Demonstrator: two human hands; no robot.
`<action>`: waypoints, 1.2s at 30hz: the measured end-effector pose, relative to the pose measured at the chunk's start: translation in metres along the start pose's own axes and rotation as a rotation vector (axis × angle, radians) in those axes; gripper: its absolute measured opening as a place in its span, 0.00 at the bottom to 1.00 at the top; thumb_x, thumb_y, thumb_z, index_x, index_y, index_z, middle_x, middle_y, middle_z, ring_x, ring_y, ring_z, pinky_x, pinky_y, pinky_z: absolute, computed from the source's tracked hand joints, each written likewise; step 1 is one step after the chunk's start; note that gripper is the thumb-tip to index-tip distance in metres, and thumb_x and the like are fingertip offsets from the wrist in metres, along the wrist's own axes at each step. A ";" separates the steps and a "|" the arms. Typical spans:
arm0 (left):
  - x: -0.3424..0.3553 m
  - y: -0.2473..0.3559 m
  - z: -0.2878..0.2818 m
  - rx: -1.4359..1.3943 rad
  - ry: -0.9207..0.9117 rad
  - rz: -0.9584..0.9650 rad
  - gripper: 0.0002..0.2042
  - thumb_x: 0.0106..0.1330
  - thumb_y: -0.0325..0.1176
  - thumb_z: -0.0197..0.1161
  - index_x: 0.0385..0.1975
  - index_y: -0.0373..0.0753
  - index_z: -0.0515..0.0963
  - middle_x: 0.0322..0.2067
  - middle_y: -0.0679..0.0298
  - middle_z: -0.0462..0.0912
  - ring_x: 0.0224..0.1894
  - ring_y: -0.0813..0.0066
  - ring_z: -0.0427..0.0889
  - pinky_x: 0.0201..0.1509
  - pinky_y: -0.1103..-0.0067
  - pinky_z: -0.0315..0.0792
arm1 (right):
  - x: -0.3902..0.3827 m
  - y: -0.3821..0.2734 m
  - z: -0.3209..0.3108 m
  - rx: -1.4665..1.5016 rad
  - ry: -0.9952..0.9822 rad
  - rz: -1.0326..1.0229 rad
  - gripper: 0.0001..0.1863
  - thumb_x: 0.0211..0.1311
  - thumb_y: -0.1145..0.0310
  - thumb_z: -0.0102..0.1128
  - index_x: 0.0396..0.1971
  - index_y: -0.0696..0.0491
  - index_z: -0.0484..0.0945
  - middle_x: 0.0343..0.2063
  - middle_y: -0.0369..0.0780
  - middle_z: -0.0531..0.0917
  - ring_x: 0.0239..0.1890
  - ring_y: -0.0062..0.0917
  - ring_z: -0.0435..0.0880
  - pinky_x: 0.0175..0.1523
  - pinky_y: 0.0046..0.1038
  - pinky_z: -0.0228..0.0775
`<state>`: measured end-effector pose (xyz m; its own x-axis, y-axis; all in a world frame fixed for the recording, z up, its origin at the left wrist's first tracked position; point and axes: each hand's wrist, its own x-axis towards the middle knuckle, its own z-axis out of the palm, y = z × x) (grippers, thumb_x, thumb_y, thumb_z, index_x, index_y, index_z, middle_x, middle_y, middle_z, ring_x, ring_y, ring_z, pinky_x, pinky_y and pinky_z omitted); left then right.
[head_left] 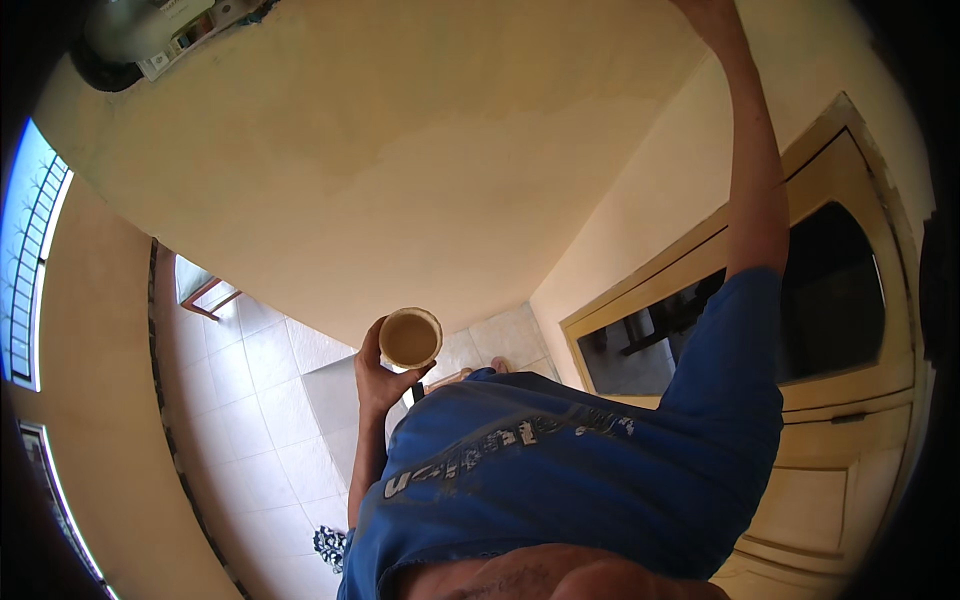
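Note:
A round cup (pixel 437 350) with a pale, rough rim is in my left hand (pixel 382 378), in front of my body. My thumb and fingers wrap around its side. Inside the cup is a beige-brown liquid (pixel 410 340). My right arm is raised high along the right, and my right hand (pixel 708 18) reaches the top edge near the cream wall (pixel 420 200). The fingers of that hand are cut off by the edge, so whatever they hold or touch is hidden. A darker, uneven patch (pixel 380 135) spreads over the upper wall.
A yellow wooden door (pixel 800 500) with dark glass panes stands close on the right. A box-like fixture (pixel 175 30) is at the upper left. Below lies a pale tiled floor (pixel 260 420), with a wooden-legged seat (pixel 205 290) and a patterned cloth (pixel 329 547) on it.

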<state>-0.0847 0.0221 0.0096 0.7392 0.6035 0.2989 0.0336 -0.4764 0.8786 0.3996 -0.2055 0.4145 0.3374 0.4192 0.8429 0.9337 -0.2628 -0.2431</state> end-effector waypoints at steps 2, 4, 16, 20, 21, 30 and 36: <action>-0.003 0.001 0.000 0.008 0.003 -0.010 0.45 0.43 0.44 0.88 0.62 0.31 0.74 0.51 0.52 0.87 0.57 0.59 0.87 0.62 0.64 0.79 | 0.006 0.013 0.000 0.174 0.176 -0.103 0.10 0.61 0.76 0.74 0.42 0.59 0.86 0.38 0.39 0.90 0.43 0.21 0.87 0.52 0.25 0.79; -0.004 0.002 0.000 0.010 0.007 -0.019 0.44 0.45 0.46 0.87 0.61 0.31 0.74 0.51 0.52 0.87 0.56 0.60 0.87 0.62 0.64 0.79 | -0.006 0.018 0.008 0.301 0.252 -0.112 0.10 0.62 0.75 0.74 0.42 0.59 0.86 0.37 0.38 0.90 0.41 0.22 0.88 0.51 0.25 0.80; -0.012 -0.002 0.003 -0.028 0.049 -0.013 0.46 0.41 0.42 0.89 0.62 0.32 0.74 0.51 0.52 0.88 0.55 0.59 0.87 0.61 0.65 0.79 | -0.182 -0.010 0.155 0.277 -0.547 0.400 0.10 0.64 0.73 0.74 0.44 0.55 0.88 0.34 0.32 0.88 0.37 0.12 0.81 0.43 0.21 0.75; -0.012 -0.003 0.000 -0.011 0.031 -0.030 0.45 0.41 0.42 0.89 0.62 0.32 0.74 0.51 0.52 0.88 0.56 0.59 0.87 0.62 0.65 0.79 | -0.179 -0.011 0.163 0.290 -0.432 0.300 0.11 0.64 0.72 0.75 0.45 0.55 0.88 0.34 0.33 0.89 0.36 0.13 0.82 0.42 0.21 0.76; -0.013 -0.004 -0.001 -0.011 0.036 -0.028 0.45 0.41 0.42 0.89 0.62 0.32 0.74 0.51 0.52 0.88 0.56 0.59 0.87 0.62 0.65 0.79 | -0.171 -0.011 0.162 0.259 -0.412 0.262 0.11 0.64 0.72 0.75 0.45 0.55 0.88 0.35 0.33 0.89 0.35 0.13 0.82 0.41 0.21 0.76; -0.008 -0.006 -0.001 -0.023 0.046 -0.049 0.46 0.41 0.42 0.89 0.63 0.31 0.74 0.51 0.51 0.87 0.57 0.59 0.86 0.63 0.65 0.78 | -0.110 -0.038 0.113 0.314 -0.144 0.007 0.12 0.62 0.69 0.76 0.44 0.55 0.88 0.39 0.36 0.91 0.40 0.20 0.88 0.46 0.24 0.80; -0.013 -0.009 -0.001 -0.041 0.041 -0.077 0.46 0.41 0.44 0.89 0.62 0.30 0.74 0.52 0.51 0.87 0.57 0.59 0.86 0.64 0.65 0.77 | -0.218 -0.008 0.147 0.234 -0.485 0.163 0.13 0.60 0.69 0.76 0.45 0.49 0.89 0.43 0.40 0.90 0.45 0.32 0.89 0.52 0.30 0.80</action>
<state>-0.0950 0.0192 -0.0016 0.7077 0.6629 0.2443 0.0606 -0.4015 0.9139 0.3365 -0.1672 0.1620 0.4438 0.7556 0.4818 0.8481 -0.1805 -0.4981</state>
